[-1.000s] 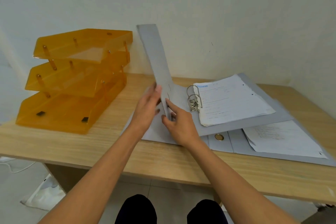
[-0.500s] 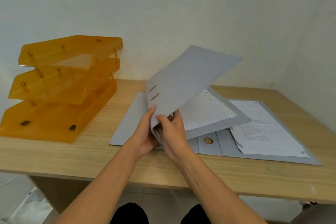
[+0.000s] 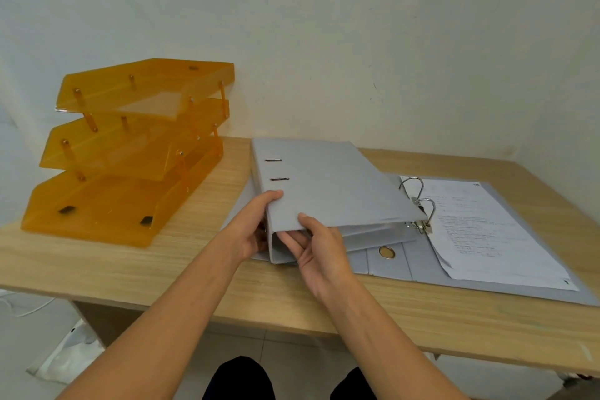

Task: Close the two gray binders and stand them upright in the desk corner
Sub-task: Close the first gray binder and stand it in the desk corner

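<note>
**Both my hands on the near corner of a nearly closed gray binder**

I am looking down at a light wooden desk (image 3: 181,273) set against a pale wall. My two bare forearms reach in from the near edge.

My left hand (image 3: 251,230) curls around the spine corner of the upper gray binder (image 3: 328,185). Its thumb lies flat on the top cover near the left edge, while the fingers wrap down the spine side, mostly out of sight. The grip is partly curled, not a fist.

My right hand (image 3: 319,248) pinches the same binder's near edge. The thumb presses on top of the cover, and the fingers (image 3: 292,239) are tucked underneath, slightly spread, in the gap between the cover and what lies below.

This binder's cover is folded down over its contents but slants, with its near edge lifted a little. Two thin slots show near its spine.

It rests on the left half of a second gray binder (image 3: 422,265), which lies fully open and flat. That one's metal rings (image 3: 418,201) stand open just right of the upper binder, and a stack of printed sheets (image 3: 487,230) lies on its right half. A round metal eyelet shows on its flat spine, near my right hand.

On the far left stands an orange translucent three-tier letter tray (image 3: 130,153), well apart from the binders.
</note>
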